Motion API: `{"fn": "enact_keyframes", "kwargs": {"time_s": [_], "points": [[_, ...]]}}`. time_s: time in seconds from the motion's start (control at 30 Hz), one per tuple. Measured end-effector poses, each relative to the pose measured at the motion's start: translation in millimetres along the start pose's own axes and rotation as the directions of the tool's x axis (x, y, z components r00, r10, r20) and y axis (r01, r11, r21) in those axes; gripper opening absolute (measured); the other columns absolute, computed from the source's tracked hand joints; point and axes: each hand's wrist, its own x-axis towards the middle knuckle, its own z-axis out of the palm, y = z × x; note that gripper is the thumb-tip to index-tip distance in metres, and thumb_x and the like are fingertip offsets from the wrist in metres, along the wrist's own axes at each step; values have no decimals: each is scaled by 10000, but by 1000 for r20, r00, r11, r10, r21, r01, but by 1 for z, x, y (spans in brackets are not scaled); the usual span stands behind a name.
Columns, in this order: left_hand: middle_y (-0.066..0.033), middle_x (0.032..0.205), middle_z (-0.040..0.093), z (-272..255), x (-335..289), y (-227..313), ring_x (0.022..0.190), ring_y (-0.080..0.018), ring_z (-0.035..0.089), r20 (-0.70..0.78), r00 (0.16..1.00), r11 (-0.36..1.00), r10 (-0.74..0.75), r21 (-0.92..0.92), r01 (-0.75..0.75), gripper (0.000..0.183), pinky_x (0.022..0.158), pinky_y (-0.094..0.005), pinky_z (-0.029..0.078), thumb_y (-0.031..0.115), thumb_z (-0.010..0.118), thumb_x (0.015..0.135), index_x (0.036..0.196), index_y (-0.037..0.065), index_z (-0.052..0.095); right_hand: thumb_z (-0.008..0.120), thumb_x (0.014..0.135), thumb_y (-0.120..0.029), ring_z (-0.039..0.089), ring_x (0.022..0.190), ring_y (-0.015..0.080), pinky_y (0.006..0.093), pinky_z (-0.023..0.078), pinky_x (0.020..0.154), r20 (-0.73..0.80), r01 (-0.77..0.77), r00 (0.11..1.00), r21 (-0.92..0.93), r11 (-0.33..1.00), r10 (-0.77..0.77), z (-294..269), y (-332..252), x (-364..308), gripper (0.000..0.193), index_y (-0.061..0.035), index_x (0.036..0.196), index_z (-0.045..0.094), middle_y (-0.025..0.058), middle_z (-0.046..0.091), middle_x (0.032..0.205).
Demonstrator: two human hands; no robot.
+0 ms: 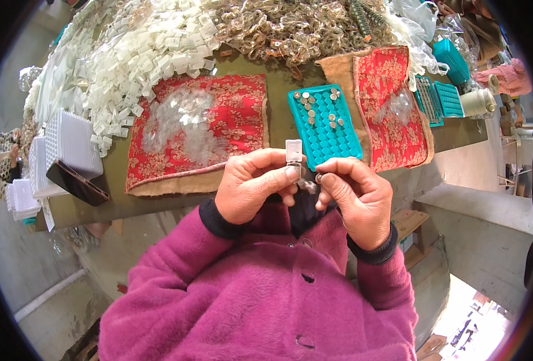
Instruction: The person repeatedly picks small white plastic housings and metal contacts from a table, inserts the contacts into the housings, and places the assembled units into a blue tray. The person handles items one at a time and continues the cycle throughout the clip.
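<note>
In front of my chest, my left hand (248,182) pinches a small white plastic case (293,150) with its lid raised. Close beside it, my right hand (358,195) is closed on a small round metal piece (319,178) between thumb and fingertips. Something clear and crumpled shows below, between the two hands; I cannot make out which hand holds it. Just beyond the hands lies a teal tray (322,146) of round pockets, with several small silvery round pieces (332,120) scattered on it.
Left of the tray, a red floral cloth (248,102) bears thin clear pieces (185,123); another red cloth (393,147) lies right. White plastic cases (158,54) and clear-brown bands (272,30) are heaped behind. White racks (74,144), a dark phone-like slab (77,183) and a spool (477,102) stand at the sides.
</note>
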Motion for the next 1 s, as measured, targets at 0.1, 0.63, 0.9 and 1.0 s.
{"fn": "enact_keyframes", "kwargs": {"time_s": [0.1, 0.63, 0.9, 1.0], "points": [[-104, 1029, 725, -2, 0, -4, 883, -175, 741, -2, 1000, 1000, 0, -28, 0, 288, 790, -298, 637, 3, 691, 1009, 1290, -58, 679, 712, 1001, 5, 695, 795, 87, 235, 596, 737, -12, -9, 1000, -15, 1000, 9, 2, -3, 0, 180, 38, 1177, 700, 45, 726, 968], [-91, 1022, 708, -10, 4, -1, 826, -144, 724, 24, 989, 984, 148, 92, -150, 222, 690, -270, 613, -32, 731, 957, 1177, -41, 706, 725, 1022, -95, 670, 790, 92, 239, 538, 715, -13, -24, 1000, -65, 998, 23, 16, 5, 16, 131, 2, 1088, 668, 40, 731, 943], [-52, 1061, 684, -20, -11, -1, 788, -112, 688, 60, 952, 943, 301, 126, -307, 191, 692, -248, 572, -19, 808, 912, 1087, 1, 735, 666, 1066, -175, 696, 874, 233, 322, 553, 809, 159, 223, 970, -267, 938, -185, 27, 5, 14, 227, 24, 1173, 675, 118, 696, 991], [-85, 1116, 679, -32, -10, -8, 776, -128, 665, 168, 826, 722, 538, 414, -554, 306, 675, -260, 563, -19, 821, 889, 1183, 7, 744, 617, 1098, -170, 648, 771, 128, 289, 536, 702, 311, 11, 950, -130, 991, 30, 32, 7, 11, 215, 29, 1118, 695, 76, 685, 942]]}}
